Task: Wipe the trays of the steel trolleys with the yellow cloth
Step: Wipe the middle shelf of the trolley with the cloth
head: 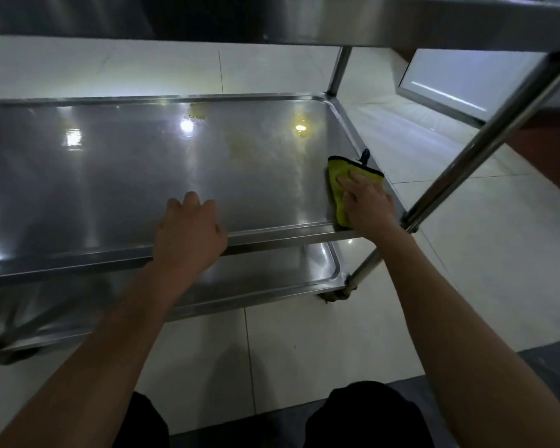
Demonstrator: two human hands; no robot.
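Over on the left the middle tray point(110, 176) of the steel trolley point(485, 137) gleams under the ceiling lights, and that stretch shows no marks I can pick out from here. Moving along, the left hand point(188, 231) is hooked over the tray's near rim, fingers curled onto the steel and thumb out to the side, steadying the trolley, I'd say. Past it, toward the far edge, there's work waiting: a yellowish spill point(197, 112) by the back rim, a faint smear point(240, 147) nearer the middle, and another yellow puddle point(300, 127) to its right. None of those has been reached. Now the right side: the yellow cloth point(338, 185) lies flat in the tray's near right corner, just beside the right rim, and the right hand point(366, 202) presses down on it with fingers spread out straight, not gripping, just pushing. Below, the lower tray point(272, 273) peeks out beneath the rim; whether it's been wiped I can't tell. Above, the top tray point(304, 24) shows only its underside. My read: early to midway on this tray, spills left, other trays unknown
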